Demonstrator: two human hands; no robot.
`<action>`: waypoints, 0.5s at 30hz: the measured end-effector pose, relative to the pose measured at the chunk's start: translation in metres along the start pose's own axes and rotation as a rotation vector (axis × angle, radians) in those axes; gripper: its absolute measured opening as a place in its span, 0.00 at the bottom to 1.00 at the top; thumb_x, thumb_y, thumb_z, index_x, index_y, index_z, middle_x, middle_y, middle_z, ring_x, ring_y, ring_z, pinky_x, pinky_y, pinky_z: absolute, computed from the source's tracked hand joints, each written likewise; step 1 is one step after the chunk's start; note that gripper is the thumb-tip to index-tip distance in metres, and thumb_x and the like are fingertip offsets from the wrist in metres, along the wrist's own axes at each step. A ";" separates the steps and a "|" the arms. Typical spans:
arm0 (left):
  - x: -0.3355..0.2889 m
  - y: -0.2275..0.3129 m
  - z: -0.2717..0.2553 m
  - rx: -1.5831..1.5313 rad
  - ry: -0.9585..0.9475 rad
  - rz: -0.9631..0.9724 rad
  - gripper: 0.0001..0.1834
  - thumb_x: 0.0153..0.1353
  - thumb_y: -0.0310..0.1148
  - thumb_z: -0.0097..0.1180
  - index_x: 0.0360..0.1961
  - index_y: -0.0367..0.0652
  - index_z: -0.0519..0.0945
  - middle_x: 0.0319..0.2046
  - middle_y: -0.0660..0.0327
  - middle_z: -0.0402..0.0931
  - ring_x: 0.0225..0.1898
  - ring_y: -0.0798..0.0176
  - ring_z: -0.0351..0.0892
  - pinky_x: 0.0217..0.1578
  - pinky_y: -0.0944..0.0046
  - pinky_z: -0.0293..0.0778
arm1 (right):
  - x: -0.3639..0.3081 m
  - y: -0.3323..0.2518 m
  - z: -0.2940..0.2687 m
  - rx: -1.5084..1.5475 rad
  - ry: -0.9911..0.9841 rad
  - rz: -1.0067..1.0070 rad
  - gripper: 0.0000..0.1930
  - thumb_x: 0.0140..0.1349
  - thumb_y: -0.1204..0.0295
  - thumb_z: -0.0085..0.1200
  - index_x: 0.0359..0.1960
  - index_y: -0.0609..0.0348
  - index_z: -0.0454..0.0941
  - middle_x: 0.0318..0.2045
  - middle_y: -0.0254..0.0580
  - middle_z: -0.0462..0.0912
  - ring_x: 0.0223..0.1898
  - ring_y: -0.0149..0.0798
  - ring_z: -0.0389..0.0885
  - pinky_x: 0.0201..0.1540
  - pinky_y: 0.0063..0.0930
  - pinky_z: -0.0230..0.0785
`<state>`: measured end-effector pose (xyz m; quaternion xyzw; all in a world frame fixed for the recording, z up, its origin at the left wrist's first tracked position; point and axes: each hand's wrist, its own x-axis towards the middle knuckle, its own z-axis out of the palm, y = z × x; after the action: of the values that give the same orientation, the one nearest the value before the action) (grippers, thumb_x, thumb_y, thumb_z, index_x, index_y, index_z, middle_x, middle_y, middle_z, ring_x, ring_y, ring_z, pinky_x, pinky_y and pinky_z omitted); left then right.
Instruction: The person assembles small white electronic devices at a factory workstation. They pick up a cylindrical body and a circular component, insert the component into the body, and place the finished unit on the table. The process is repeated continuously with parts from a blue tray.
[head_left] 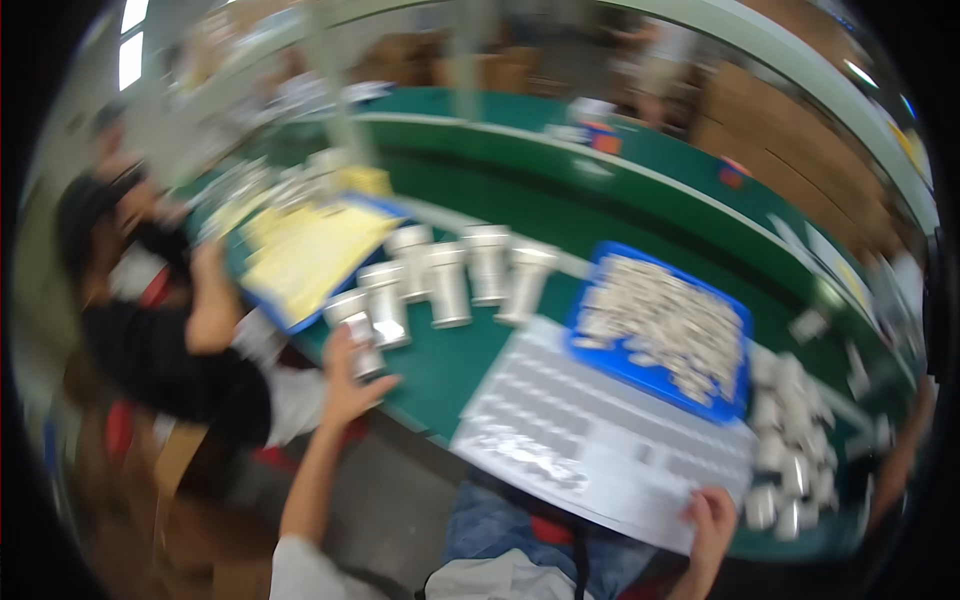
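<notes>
My left hand (350,385) is at the nearest white cylindrical container (357,345), fingers along its left side and thumb stretched out apart. Several more such containers, one of them (448,285) in the middle, stand in a loose group just beyond it on the green table. In front of me lies a pale sheet (610,460) with rows of grey labels and a shiny bare-looking patch. Over its lower right edge is my right hand (712,515), fingers bent together; what they hold, if anything, is too blurred to make out.
A blue tray (725,410) heaped with small pale pieces overlaps the sheet's far edge. White containers (795,465) are piled at the right. At left, a blue tray (300,322) carries yellow sheets (315,245); a co-worker in black (165,330) sits beside it. A raised rail (560,145) runs behind.
</notes>
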<state>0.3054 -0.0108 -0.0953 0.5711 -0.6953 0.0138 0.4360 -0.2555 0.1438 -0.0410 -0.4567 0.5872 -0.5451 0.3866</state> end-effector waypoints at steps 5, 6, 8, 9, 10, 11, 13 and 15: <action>0.000 -0.004 -0.005 -0.115 -0.050 -0.162 0.35 0.49 0.30 0.67 0.59 0.42 0.67 0.68 0.49 0.56 0.70 0.48 0.53 0.68 0.52 0.48 | 0.002 -0.034 -0.001 -0.028 -0.047 -0.015 0.07 0.63 0.78 0.55 0.41 0.64 0.80 0.30 0.36 0.81 0.29 0.26 0.77 0.33 0.21 0.70; 0.003 0.004 -0.006 -0.108 -0.036 -0.146 0.35 0.49 0.29 0.67 0.60 0.42 0.67 0.68 0.50 0.57 0.70 0.48 0.54 0.68 0.52 0.48 | 0.002 -0.032 -0.008 -0.101 -0.009 -0.040 0.07 0.62 0.77 0.55 0.40 0.64 0.80 0.29 0.36 0.81 0.29 0.25 0.77 0.33 0.20 0.70; 0.007 0.026 -0.013 -0.128 -0.002 -0.167 0.33 0.51 0.28 0.65 0.59 0.42 0.67 0.67 0.51 0.59 0.68 0.50 0.57 0.67 0.51 0.51 | -0.005 -0.033 -0.028 -0.233 0.082 -0.023 0.06 0.61 0.77 0.57 0.39 0.63 0.81 0.28 0.37 0.82 0.28 0.25 0.77 0.32 0.20 0.70; 0.007 0.036 -0.015 -0.161 0.031 -0.214 0.31 0.53 0.27 0.64 0.58 0.42 0.67 0.66 0.51 0.60 0.66 0.51 0.60 0.66 0.50 0.54 | -0.011 -0.033 -0.040 -0.282 0.171 -0.064 0.06 0.60 0.77 0.57 0.38 0.63 0.81 0.28 0.37 0.82 0.28 0.26 0.78 0.32 0.20 0.69; 0.004 0.043 -0.013 -0.316 0.049 -0.221 0.27 0.54 0.25 0.61 0.56 0.42 0.68 0.65 0.51 0.62 0.65 0.52 0.62 0.64 0.51 0.57 | -0.016 -0.031 -0.051 -0.332 0.252 -0.101 0.06 0.60 0.77 0.57 0.38 0.64 0.81 0.29 0.37 0.83 0.28 0.26 0.78 0.32 0.20 0.69; 0.001 0.050 -0.014 -0.451 0.071 -0.235 0.24 0.56 0.23 0.59 0.55 0.41 0.68 0.63 0.51 0.63 0.63 0.54 0.65 0.62 0.51 0.61 | -0.020 -0.025 -0.058 -0.371 0.315 -0.137 0.06 0.60 0.77 0.57 0.38 0.64 0.81 0.29 0.38 0.83 0.28 0.26 0.78 0.31 0.20 0.69; -0.001 0.061 -0.010 -0.511 0.008 -0.201 0.13 0.62 0.19 0.51 0.48 0.37 0.71 0.58 0.52 0.68 0.60 0.58 0.68 0.60 0.58 0.63 | -0.024 -0.020 -0.077 -0.425 0.458 -0.213 0.05 0.59 0.79 0.57 0.37 0.64 0.81 0.29 0.38 0.82 0.28 0.27 0.79 0.31 0.20 0.69; -0.001 0.068 -0.010 -0.508 -0.086 -0.179 0.10 0.62 0.19 0.51 0.45 0.38 0.72 0.55 0.52 0.70 0.58 0.59 0.69 0.59 0.59 0.63 | -0.025 -0.021 -0.097 -0.429 0.550 -0.236 0.05 0.59 0.80 0.56 0.37 0.64 0.81 0.29 0.37 0.81 0.29 0.26 0.79 0.33 0.20 0.70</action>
<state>0.2568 0.0187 -0.0571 0.5027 -0.6412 -0.2236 0.5349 -0.3381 0.1958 -0.0107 -0.4282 0.7135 -0.5528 0.0443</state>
